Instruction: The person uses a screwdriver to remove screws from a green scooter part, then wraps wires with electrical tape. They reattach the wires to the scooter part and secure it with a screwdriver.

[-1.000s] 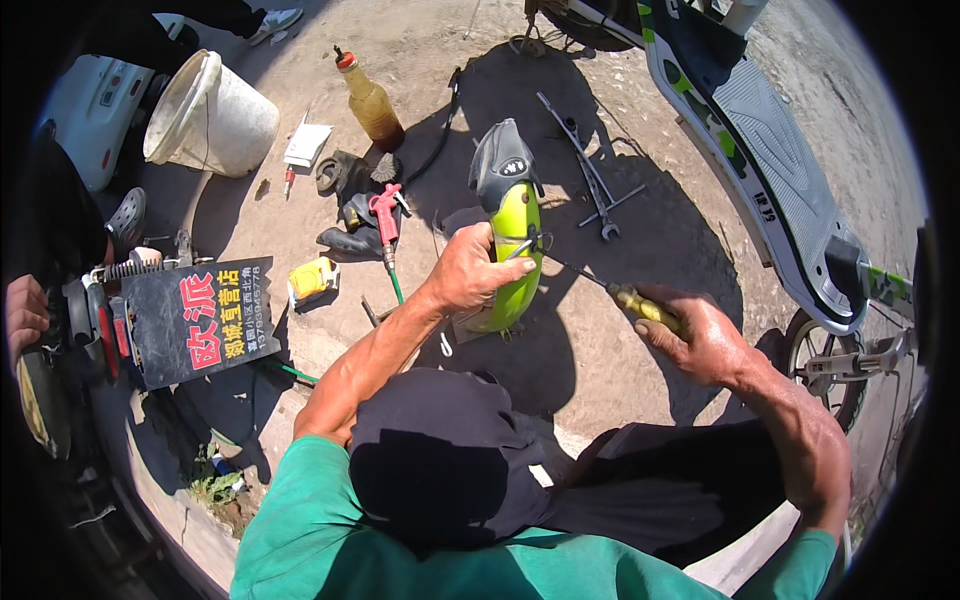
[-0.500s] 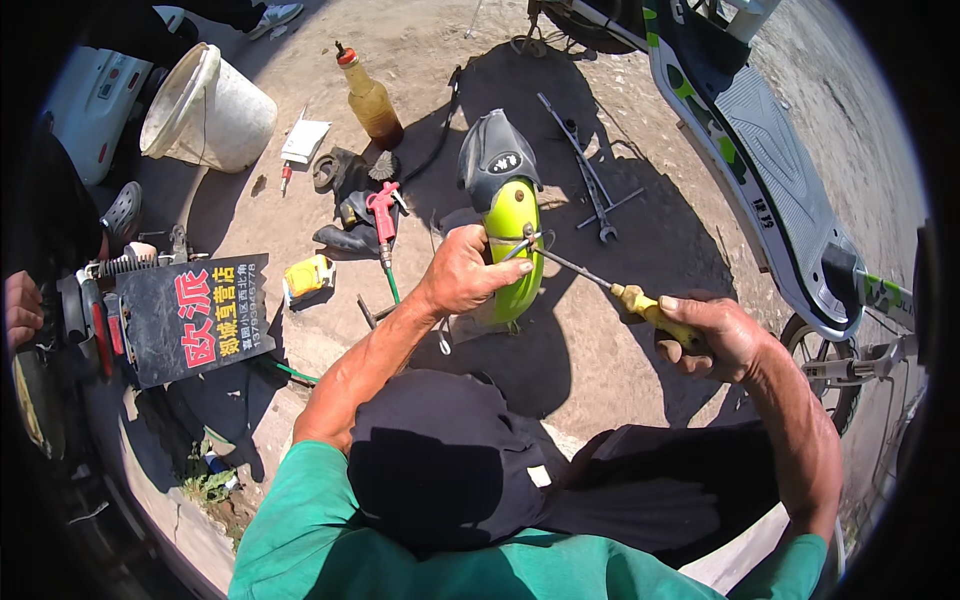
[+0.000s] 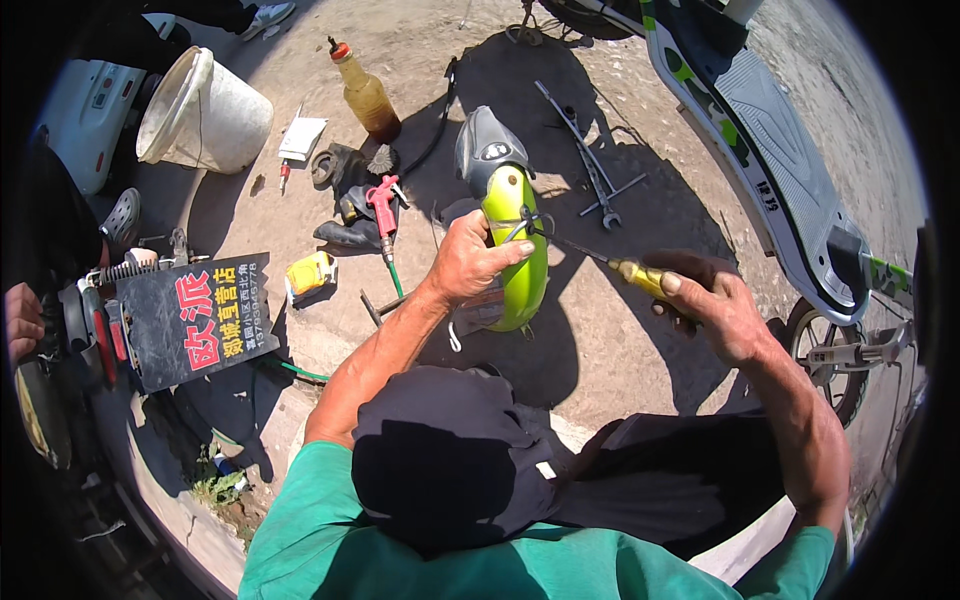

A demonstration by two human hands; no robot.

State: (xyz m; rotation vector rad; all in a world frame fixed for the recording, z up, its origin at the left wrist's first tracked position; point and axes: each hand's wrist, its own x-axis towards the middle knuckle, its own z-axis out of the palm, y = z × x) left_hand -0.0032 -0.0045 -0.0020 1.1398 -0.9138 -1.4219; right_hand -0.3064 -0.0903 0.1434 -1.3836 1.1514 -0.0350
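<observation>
My left hand (image 3: 470,260) is closed round the side of a lime-green mudguard (image 3: 516,285), its thumb lying across the curved face. A dark grey flap (image 3: 490,148) is fixed to the mudguard's far end. Around its middle sits a wire bracket (image 3: 524,224). In my right hand (image 3: 712,303) is a screwdriver (image 3: 637,276), gripped by its yellow handle. Its thin shaft points left, with the tip at the bracket; whether it sits in a screw is too small to tell.
Beyond lie a red air gun (image 3: 382,205), an oil bottle (image 3: 368,98), a white bucket (image 3: 225,120) and wrenches (image 3: 590,165). A yellow box (image 3: 311,274) is left of my forearm. A scooter (image 3: 775,150) stands right; another person's hand (image 3: 22,320) shows at far left.
The mudguard has tilted a little, its near end swinging right. My right hand and the screwdriver handle have shifted slightly away from me, and the shaft now slopes less steeply.
</observation>
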